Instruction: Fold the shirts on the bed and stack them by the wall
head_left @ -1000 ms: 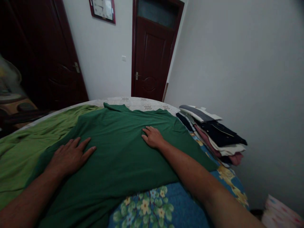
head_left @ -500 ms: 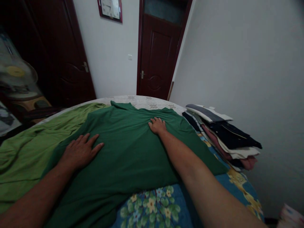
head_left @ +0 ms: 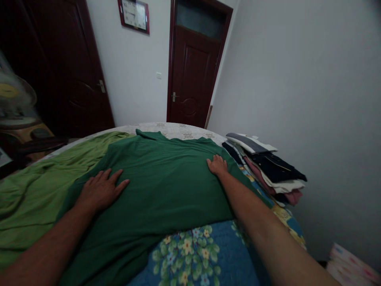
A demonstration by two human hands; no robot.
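A dark green shirt [head_left: 166, 186] is spread over the bed in front of me, with soft wrinkles toward its far edge. My left hand [head_left: 102, 188] lies flat on its left part, fingers spread. On the right part rests my right hand [head_left: 218, 165], palm down with the fingers apart. Neither hand grips the cloth. Left of the shirt, and partly under its edge, lies a rumpled light green cloth [head_left: 32, 186].
A stack of folded clothes [head_left: 268, 167] stands at the bed's right side by the wall. Beneath the shirt shows a blue floral bedspread [head_left: 190, 258]; a pale patterned sheet [head_left: 178, 129] covers the far end. A fan [head_left: 14, 95] stands at left. A pink patterned box-like thing [head_left: 351, 266] sits lower right.
My right hand has slid rightward across the green shirt, and the wrinkles around it have eased. My left hand stays in place. The camera view has shifted slightly.
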